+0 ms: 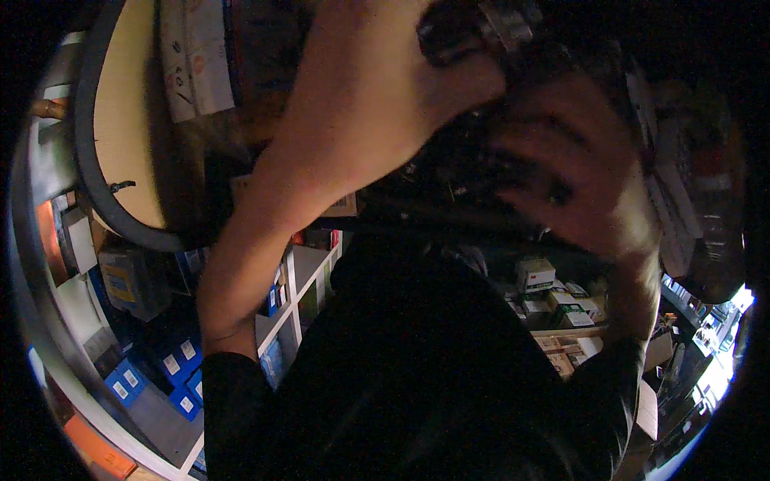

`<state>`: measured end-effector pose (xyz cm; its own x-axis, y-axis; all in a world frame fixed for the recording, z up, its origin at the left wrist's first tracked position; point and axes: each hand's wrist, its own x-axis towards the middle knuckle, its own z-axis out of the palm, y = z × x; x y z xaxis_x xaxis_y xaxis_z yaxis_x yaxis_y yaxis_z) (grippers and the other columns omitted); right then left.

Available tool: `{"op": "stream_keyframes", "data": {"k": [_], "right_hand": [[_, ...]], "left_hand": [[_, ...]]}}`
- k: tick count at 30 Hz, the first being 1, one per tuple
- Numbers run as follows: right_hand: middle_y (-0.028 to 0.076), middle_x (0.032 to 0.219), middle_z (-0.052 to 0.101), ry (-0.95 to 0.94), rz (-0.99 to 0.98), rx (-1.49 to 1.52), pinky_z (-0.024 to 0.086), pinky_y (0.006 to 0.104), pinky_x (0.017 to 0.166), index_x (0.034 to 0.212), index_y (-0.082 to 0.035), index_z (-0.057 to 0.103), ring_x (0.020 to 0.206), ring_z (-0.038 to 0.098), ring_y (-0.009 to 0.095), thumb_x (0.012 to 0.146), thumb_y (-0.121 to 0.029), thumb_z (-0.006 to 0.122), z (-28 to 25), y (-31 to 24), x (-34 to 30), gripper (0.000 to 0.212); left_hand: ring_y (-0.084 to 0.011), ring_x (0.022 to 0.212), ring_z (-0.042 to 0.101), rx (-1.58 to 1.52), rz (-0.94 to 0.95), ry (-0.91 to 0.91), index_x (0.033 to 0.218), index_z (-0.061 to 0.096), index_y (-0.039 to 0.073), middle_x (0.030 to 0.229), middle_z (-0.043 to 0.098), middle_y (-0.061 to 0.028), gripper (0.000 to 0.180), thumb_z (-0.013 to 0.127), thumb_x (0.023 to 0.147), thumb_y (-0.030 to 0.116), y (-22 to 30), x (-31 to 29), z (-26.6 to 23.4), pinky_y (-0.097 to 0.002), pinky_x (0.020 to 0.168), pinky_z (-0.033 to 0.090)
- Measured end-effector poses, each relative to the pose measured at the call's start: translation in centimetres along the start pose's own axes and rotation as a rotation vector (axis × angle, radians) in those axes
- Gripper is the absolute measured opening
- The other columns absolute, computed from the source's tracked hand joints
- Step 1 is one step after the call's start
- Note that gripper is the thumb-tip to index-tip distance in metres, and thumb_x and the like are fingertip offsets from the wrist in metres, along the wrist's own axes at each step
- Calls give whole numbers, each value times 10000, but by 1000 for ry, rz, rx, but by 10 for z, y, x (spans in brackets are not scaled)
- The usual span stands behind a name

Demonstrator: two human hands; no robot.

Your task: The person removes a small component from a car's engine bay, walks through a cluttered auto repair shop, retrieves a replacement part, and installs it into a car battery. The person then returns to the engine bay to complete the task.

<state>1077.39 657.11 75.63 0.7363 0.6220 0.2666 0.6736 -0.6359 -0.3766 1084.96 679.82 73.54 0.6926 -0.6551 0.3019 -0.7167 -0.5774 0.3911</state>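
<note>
My left hand [449, 76] is raised near the top, with its thumb side toward the middle. It closes against a dark, shiny, rounded object [453, 36] whose kind I cannot make out; its other fingers are hidden. A metallic-looking part [511, 30] shows just right of that. My right hand [589, 164] is a little lower and to the right. Its fingers are bent, dim and smeared by motion, close to dark shapes between the hands. Whether they grip anything is not visible.
A large round, pale panel with a dark rim [128, 120] stands at the left. Below it are a clear plastic bin [132, 280], blue boxes [180, 361] and white shelf edges [293, 309]. Small cartons [536, 275] sit on a shelf at right. Bright light enters at the far right.
</note>
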Motion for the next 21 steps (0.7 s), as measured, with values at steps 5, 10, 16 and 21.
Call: {"op": "stream_keyframes", "data": {"k": [5, 10, 16, 21], "right_hand": [[124, 1305, 624, -73, -89, -99, 482, 519, 1083, 1167, -159, 743, 1305, 557, 370, 605, -175, 910, 36, -11, -2, 587], [124, 1279, 639, -100, -92, -156, 484, 525, 1088, 1207, -150, 712, 1290, 577, 361, 645, -196, 891, 50, -3, 10, 591], [143, 1293, 661, -44, 30, -90, 525, 504, 1044, 1237, -132, 711, 1211, 637, 373, 682, -188, 885, 45, 9, 30, 584], [152, 1155, 706, -12, -47, -14, 580, 455, 929, 1260, -104, 696, 1047, 699, 349, 800, -230, 842, 34, 31, 42, 499]], "left_hand": [[-316, 919, 699, -46, 36, 25, 1087, 740, -8, 1037, 724, -156, 438, 896, 733, 199, 6, -11, -7, -382, 822, 552], [-318, 929, 699, -97, 48, 54, 1093, 741, -6, 1046, 724, -155, 431, 891, 736, 183, -1, -23, -22, -382, 829, 553], [-319, 942, 700, -51, -32, 102, 1100, 742, -3, 1057, 724, -153, 422, 884, 740, 165, -20, -24, -18, -383, 838, 554], [-321, 952, 700, 39, -69, 168, 1106, 744, -1, 1066, 724, -152, 416, 879, 743, 150, -21, -28, 1, -383, 845, 556]]}}
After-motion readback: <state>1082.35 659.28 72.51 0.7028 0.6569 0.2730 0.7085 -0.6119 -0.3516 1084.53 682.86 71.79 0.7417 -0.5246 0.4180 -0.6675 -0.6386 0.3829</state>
